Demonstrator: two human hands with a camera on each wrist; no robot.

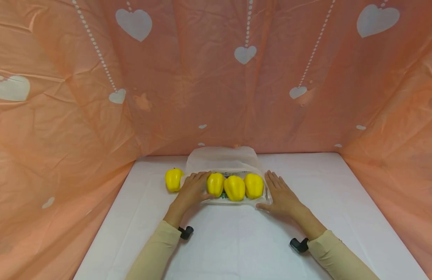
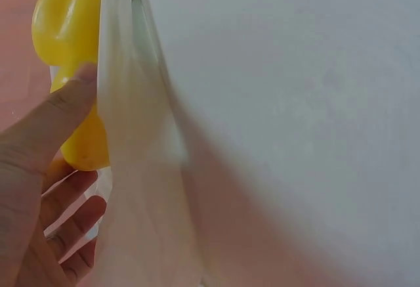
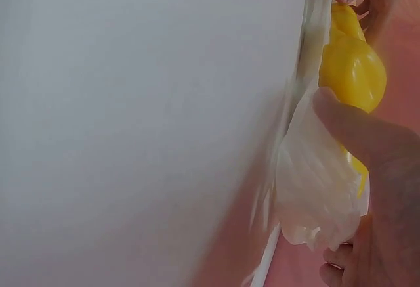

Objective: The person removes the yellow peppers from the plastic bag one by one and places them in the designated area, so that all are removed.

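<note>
"Fast pass. Where are the peppers?"

"Three in a row at the plastic bag (image 1: 221,158): left-end pepper (image 1: 216,185), middle pepper (image 1: 235,188), right-end pepper (image 1: 254,186). Near film of the bag rises in front of them in both wrist views. On it or partly inside, can't tell."

"Fourth one?"

"Loose pepper (image 1: 173,179), out on the table (image 1: 236,245), left of the row. Left hand (image 1: 193,189) sits between it and the left-end pepper. Touching the bag's left edge or just beside it, can't tell."

"Key relation?"

"Row's long axis, I'd say. It runs side to side, straight across the person, one hand at each end. Bag's far flap stretches away behind, square to that line."

"Left hand state?"

"Cupped, not clenched. Thumb on the near side, fingers reaching round the far side of the left-end pepper, loosely bent. No firm pinch visible; contact pressure, can't tell."

"Right hand?"

"Right hand (image 1: 281,196) is spread: fingers straight, pointing away along the bag's right side, thumb out toward the near right corner. Right wrist view puts the thumb over the film, near the peppers. No pinch there that I can see."

"Which hand is nearer what?"

"Left: left-end pepper and loose pepper. Right: right-end pepper, just inward of its fingers. Middle pepper's between the two, clear of both."
</note>
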